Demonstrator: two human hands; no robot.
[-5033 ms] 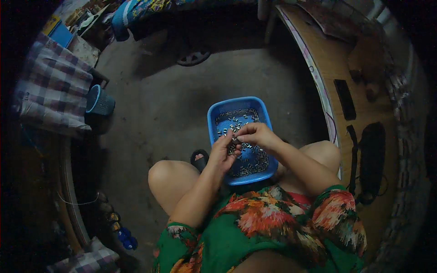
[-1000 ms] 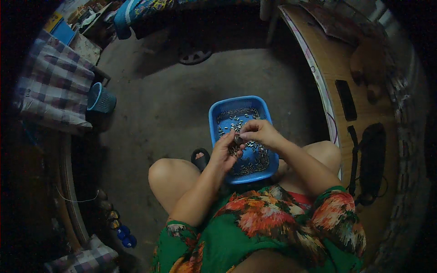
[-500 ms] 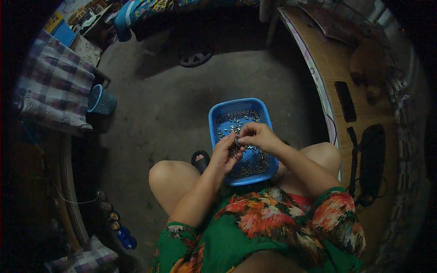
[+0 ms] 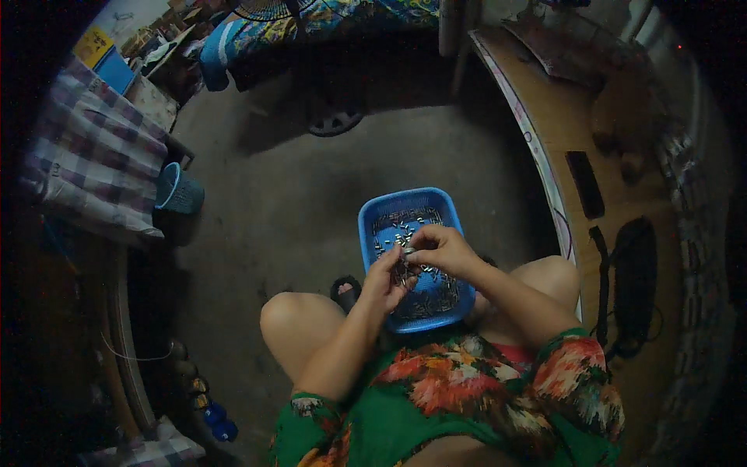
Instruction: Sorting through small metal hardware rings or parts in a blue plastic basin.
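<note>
A blue plastic basket [image 4: 363, 233] rests at my lap, between my knees. Many small, shiny metal cylinders [image 4: 402, 233] lie scattered over its bottom. Over the basket, my left hand [image 4: 383, 280] is half curled round several of these metal pieces, which show between its fingers. My right hand [image 4: 445, 252] meets it from the right, thumb and fingers pinched on a small greyish piece at the left fingertips. What exactly that piece is cannot be made out. The hands hide part of the basket's middle.
To the right runs a long wooden bench [image 4: 599, 280] with a dark flat object [image 4: 585, 184] and a black bag [image 4: 636, 272] on it. A round fan base [image 4: 334, 123] stands ahead, before a bed [image 4: 327, 31]. At left is a mesh bin [image 4: 183, 193] beside a checked cloth [image 4: 105, 148].
The whole scene sits slightly lower in the picture, and the fan's cage now shows at the top. Both hands stay together over the basket, with only slight finger movement.
</note>
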